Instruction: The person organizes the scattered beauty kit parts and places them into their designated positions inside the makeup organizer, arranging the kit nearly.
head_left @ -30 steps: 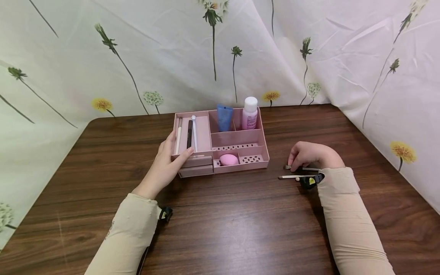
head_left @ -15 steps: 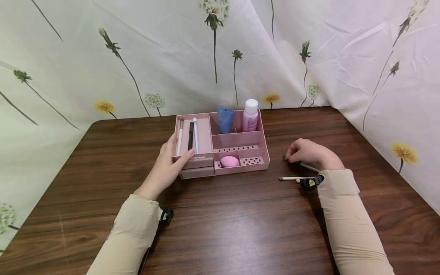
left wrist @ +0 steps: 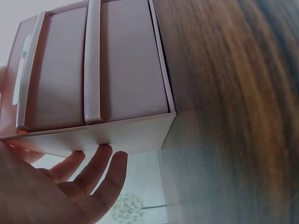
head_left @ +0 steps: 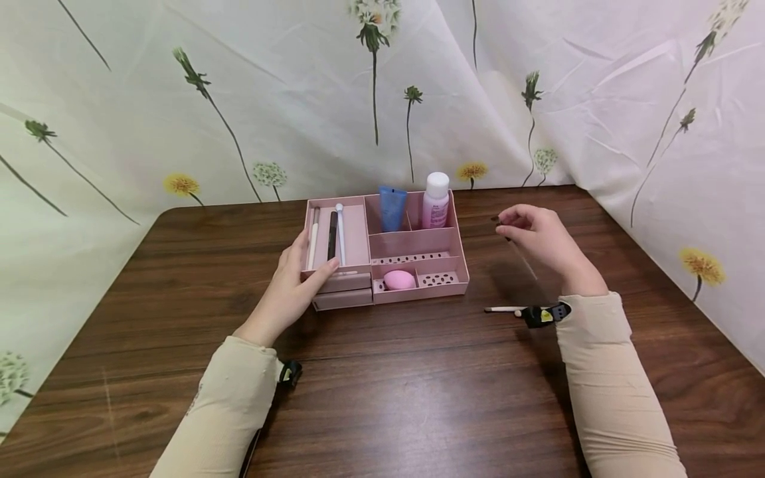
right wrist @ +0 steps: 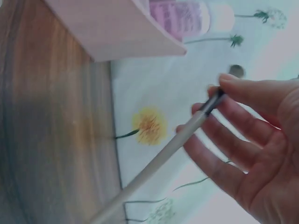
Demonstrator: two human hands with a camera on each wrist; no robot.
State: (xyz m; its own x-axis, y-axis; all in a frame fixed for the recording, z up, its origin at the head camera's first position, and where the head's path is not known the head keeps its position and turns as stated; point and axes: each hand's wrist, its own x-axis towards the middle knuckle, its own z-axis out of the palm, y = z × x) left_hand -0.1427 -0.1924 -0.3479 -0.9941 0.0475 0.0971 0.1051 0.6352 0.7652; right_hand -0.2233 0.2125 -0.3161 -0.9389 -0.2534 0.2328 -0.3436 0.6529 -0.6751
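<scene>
My left hand (head_left: 283, 292) holds the front left corner of a pink makeup organizer (head_left: 418, 295). Its thumb lies along the front rim, and in the left wrist view the fingertips (left wrist: 103, 148) press on the side wall. To the organizer's right, my right hand (head_left: 540, 242) is raised over the table, pinching a makeup brush (right wrist: 163, 156) near its bristle end. The pale handle slants down and away from the dark ferrule. Below that hand a pale-handled brush (head_left: 502, 309) lies on the wood, partly hidden by the wrist camera, with another rounded pale tip beside it.
In the organizer's top tray lie a white-handled brush (head_left: 313, 242), a black pen (head_left: 332, 236) and a pale stick (head_left: 340, 232). A blue tube (head_left: 391, 209), a pink bottle (head_left: 435, 206) and a pink sponge (head_left: 398, 280) fill other compartments. Flowered cloth (head_left: 311, 99) hangs behind the table.
My right hand has picked a brush up off the table and lifted it upward and away from the other brush. The left hand stays on the organizer.
</scene>
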